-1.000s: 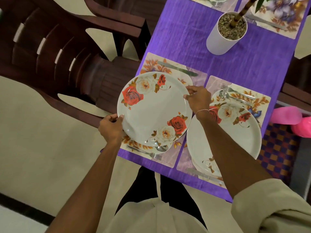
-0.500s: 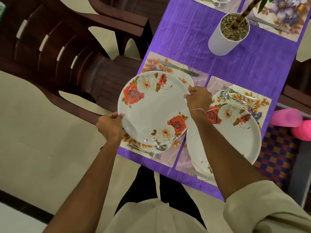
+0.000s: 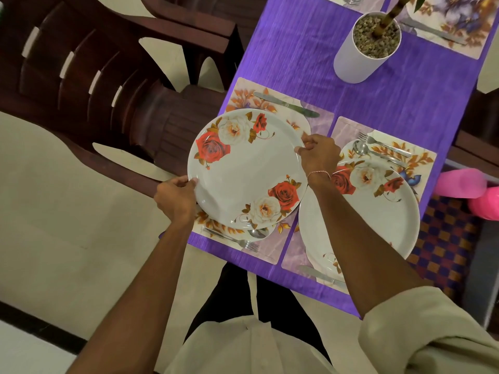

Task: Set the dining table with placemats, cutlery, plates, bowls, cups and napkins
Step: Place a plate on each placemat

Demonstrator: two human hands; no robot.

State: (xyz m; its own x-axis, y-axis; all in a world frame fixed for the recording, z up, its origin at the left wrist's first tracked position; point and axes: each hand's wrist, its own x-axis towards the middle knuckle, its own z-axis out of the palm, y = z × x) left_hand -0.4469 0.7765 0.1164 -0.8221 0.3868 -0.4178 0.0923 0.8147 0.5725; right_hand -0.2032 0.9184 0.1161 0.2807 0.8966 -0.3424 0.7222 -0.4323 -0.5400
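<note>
Floral plate (image 3: 245,168) is held by its rim at both sides. Left hand (image 3: 176,199) is curled round the near-left edge, thumb on top. Right hand (image 3: 318,155) is pinched on the far-right edge. The plate is positioned over the left placemat (image 3: 320,122), most of the mat being covered; contact with the mat cannot be told. On that mat a knife (image 3: 286,104) is seen past the plate's far edge, a fork (image 3: 232,240) and a spoon bowl (image 3: 258,233) at its near edge. A second floral plate (image 3: 378,220) is laid on the right placemat (image 3: 424,163), partly hidden by the right forearm. Purple-covered tabletop (image 3: 378,98) carries both mats. A white pot (image 3: 353,63) filled with gravel is stood farther along. A dark chair (image 3: 94,76) is seen to the left, just beside the table.
</note>
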